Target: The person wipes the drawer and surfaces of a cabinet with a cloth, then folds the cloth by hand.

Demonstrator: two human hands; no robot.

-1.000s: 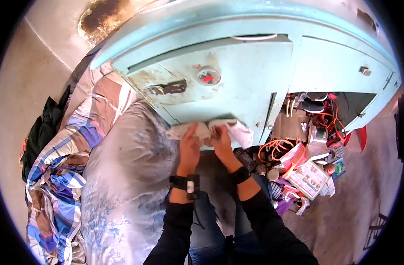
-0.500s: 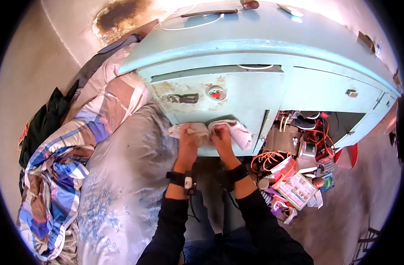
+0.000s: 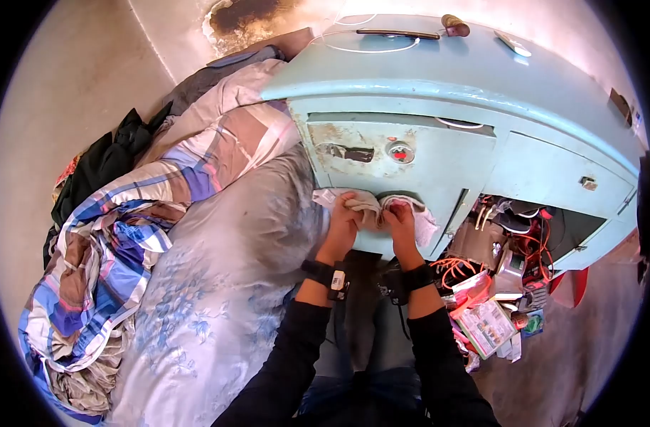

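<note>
A pale cloth (image 3: 419,220), partly pinkish and partly beige, is bunched between my two hands in front of the turquoise cabinet (image 3: 403,174). My left hand (image 3: 343,226) has its fingers closed on the cloth's left part. On the right part, my right hand (image 3: 401,224) grips with bent fingers, close to the left one. The cloth's ends spread outward to both sides, below a round fitting with a red centre (image 3: 400,152). Dark straps circle both wrists.
A bed with a flowered sheet (image 3: 197,313) and a crumpled checked blanket (image 3: 76,306) lies left. Cables, boxes and a booklet (image 3: 487,329) spill from the open lower compartment at right. A phone (image 3: 398,33) and a white object (image 3: 513,44) rest on the cabinet top.
The view has shifted, so the cabinet and hands appear farther right. My hands still hold the cloth, which is bunched a little differently between them.
</note>
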